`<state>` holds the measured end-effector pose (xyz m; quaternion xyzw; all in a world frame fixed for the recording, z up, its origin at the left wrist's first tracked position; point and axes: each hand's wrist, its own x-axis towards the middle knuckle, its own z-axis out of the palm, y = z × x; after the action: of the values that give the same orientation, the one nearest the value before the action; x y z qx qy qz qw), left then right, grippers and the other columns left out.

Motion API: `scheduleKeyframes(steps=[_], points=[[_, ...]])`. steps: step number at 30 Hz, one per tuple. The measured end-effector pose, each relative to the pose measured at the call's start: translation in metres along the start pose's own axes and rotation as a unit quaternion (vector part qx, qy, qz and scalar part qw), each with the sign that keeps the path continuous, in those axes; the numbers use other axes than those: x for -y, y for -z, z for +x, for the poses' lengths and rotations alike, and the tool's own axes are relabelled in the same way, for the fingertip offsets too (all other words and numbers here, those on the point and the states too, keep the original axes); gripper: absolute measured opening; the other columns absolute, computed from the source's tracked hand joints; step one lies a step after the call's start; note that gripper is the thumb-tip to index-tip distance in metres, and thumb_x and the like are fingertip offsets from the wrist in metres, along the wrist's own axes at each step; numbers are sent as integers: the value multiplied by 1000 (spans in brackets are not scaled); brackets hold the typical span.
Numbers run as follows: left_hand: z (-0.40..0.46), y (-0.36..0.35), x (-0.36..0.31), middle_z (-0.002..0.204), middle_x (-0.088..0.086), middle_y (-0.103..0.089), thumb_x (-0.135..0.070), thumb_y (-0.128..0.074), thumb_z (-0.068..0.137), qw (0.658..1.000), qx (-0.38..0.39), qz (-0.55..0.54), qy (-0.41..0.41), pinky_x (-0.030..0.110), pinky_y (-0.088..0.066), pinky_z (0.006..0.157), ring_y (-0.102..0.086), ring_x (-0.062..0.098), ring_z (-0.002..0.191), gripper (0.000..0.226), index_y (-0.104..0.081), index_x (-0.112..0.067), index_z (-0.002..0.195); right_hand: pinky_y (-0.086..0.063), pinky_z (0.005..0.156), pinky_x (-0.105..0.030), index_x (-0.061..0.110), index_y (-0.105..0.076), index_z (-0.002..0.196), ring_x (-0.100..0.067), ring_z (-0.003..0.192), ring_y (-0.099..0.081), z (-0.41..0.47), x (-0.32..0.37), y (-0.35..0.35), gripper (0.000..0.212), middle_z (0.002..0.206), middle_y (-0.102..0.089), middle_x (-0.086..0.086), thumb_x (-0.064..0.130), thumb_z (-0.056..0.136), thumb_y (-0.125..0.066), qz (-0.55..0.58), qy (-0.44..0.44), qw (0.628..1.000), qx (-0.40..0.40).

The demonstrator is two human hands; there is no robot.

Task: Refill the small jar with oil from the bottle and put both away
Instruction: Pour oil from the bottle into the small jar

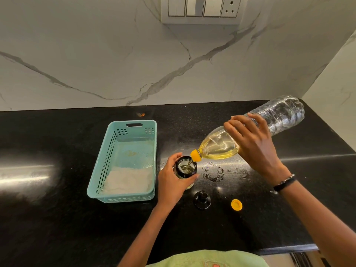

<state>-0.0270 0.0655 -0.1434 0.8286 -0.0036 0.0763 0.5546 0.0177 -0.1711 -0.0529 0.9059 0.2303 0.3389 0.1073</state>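
The clear oil bottle [250,132], gripped by the right hand [254,143], slants from the countertop's far right corner, yellow neck down-left over the small jar [186,167], which the left hand [171,180] grips.

Glossy black counter [57,218] meets white veined marble wall [96,54] — switch panel [202,8] above.

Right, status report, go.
Left hand grips jar. Right hand tilts bottle, oil pouring. Both caps off, nothing blocking.
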Motion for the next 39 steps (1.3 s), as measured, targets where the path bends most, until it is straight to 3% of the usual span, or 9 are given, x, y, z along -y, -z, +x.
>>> scheduleKeyframes(steps=[5, 16, 39], points=[[-1, 0, -1, 108, -25, -61, -36, -90, 56, 1000, 1, 0, 0, 29, -54, 91, -59, -2, 106, 74, -52, -35, 119, -30, 108, -46, 11, -55, 122, -27, 120, -52, 0, 1, 0, 52, 121, -61, -8, -5, 74, -68, -8, -3, 1000, -8], [-1, 0, -2, 113, -18, -63, -34, -91, 56, 1000, 1, -9, 4, 30, -54, 92, -60, 0, 108, 76, -54, -29, 122, -25, 110, -45, 11, -55, 122, -26, 122, -47, 0, 4, 0, 54, 122, -61, -9, -4, 73, -72, -12, -9, 1000, -14], [-1, 0, -2, 113, -17, -64, -36, -90, 56, 1000, -2, -6, 0, 29, -54, 90, -60, -2, 106, 75, -55, -28, 122, -28, 106, -45, 10, -56, 120, -27, 118, -52, 2, 9, -2, 45, 118, -64, -8, -6, 78, -55, 21, -36, 999, -4]])
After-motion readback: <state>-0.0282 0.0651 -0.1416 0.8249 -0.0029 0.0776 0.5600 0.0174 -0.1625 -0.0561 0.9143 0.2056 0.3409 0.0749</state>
